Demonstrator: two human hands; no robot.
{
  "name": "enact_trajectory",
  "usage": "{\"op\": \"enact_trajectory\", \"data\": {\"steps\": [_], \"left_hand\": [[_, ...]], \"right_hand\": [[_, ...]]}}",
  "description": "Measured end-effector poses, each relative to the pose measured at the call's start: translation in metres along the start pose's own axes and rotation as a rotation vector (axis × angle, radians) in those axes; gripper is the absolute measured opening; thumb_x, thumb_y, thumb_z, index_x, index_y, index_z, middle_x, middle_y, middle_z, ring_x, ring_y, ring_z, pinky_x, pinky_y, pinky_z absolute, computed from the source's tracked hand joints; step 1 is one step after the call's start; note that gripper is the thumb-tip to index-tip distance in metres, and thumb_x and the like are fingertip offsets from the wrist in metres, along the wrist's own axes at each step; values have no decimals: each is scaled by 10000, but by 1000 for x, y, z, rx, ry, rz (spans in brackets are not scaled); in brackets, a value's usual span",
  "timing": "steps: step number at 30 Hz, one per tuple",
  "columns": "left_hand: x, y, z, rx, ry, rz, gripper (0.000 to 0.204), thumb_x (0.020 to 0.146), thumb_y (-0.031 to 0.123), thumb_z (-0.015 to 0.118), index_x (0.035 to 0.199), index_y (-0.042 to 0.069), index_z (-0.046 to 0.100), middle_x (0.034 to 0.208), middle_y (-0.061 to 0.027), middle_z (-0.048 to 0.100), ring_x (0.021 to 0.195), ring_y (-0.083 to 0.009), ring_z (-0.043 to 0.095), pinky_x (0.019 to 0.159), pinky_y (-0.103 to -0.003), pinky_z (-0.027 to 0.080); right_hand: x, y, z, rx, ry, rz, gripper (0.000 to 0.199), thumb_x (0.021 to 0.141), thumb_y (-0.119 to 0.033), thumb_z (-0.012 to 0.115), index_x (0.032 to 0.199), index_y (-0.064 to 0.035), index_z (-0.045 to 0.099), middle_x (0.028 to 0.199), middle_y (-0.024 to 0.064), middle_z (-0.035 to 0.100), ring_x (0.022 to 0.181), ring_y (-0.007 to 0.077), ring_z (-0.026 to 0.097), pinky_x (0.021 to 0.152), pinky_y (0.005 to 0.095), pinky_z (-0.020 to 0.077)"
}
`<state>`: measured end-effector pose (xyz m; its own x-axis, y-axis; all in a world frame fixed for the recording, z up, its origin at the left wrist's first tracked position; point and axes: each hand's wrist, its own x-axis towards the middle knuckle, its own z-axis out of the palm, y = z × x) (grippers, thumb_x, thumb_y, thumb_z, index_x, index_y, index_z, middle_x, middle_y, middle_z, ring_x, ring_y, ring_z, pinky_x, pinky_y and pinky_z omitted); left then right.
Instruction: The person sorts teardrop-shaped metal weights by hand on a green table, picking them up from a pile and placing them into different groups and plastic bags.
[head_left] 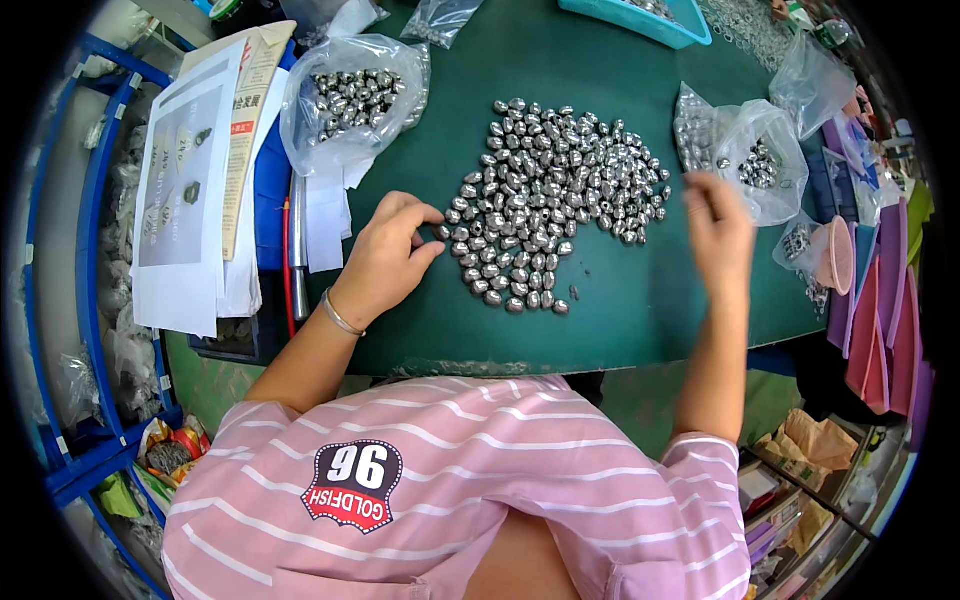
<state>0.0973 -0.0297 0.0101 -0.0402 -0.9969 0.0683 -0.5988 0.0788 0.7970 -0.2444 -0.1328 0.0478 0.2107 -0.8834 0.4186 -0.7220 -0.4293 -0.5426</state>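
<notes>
Sorting or counting is looking like the step in hand: a person in a pink striped shirt is working over a spread heap of small silvery metal beads (545,190) lying loose on the green surface (640,300); the left hand (385,255) is resting at the heap's left edge, thumb and forefinger drawn nearly together, pinching at one bead on the fringe, the other fingers curling loosely; a thin bangle (340,318) is sitting on that wrist; the right hand (718,225) is hovering raised just right of the heap, blurred, so whether its fingers are gripping anything I cannot tell; they are appearing partly bunched; just beyond it an open clear bag (765,165) is holding a few more beads; a fuller bag of beads (350,100) is lying at upper left, beside printed paper sheets (185,180); a teal tray (640,20) is sitting at the far edge; judging from this, the next move is calling for a fine pinch on single pieces without scattering neighbours.
</notes>
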Motion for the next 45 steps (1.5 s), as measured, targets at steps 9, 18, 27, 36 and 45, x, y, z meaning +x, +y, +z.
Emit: {"op": "enact_trajectory", "data": {"steps": [9, 18, 27, 36, 45], "left_hand": [[7, 16, 27, -45, -3, 205, 142, 744, -65, 667, 862, -11, 608, 876, -73, 555, 652, -133, 573, 577, -237, 474], [5, 33, 49, -214, -18, 227, 173, 756, -45, 674, 917, -9, 622, 929, -93, 601, 707, -139, 614, 598, -229, 498], [-3, 41, 54, -935, -354, -286, 204, 853, 16, 636, 1043, -54, 612, 875, -74, 666, 744, -103, 643, 652, -230, 538], [-7, 39, 54, -644, -219, 78, 162, 804, -83, 655, 956, -56, 605, 955, -118, 637, 838, -159, 656, 722, -258, 559], [-7, 41, 53, -749, -263, -32, 140, 807, -92, 648, 933, -69, 592, 957, -129, 637, 847, -175, 661, 751, -279, 571]], "right_hand": [[-60, -57, 67, 69, -256, -200, 227, 727, 2, 668, 946, -41, 629, 936, 93, 597, 843, 298, 566, 743, 390, 466], [-64, -56, 72, 62, -192, -172, 197, 706, -6, 677, 890, -33, 615, 898, 106, 597, 803, 288, 577, 710, 382, 472], [-83, -89, 71, 652, -111, -8, 344, 701, 112, 686, 1013, 15, 580, 949, 128, 583, 784, 184, 620, 686, 269, 528], [-94, -86, 70, 945, -126, 166, 331, 765, 111, 662, 1067, 32, 550, 1005, 104, 594, 882, 157, 618, 792, 273, 519], [-78, -84, 62, 591, -144, -264, 254, 697, 95, 684, 935, 15, 646, 942, 131, 632, 806, 228, 631, 705, 305, 518]]}}
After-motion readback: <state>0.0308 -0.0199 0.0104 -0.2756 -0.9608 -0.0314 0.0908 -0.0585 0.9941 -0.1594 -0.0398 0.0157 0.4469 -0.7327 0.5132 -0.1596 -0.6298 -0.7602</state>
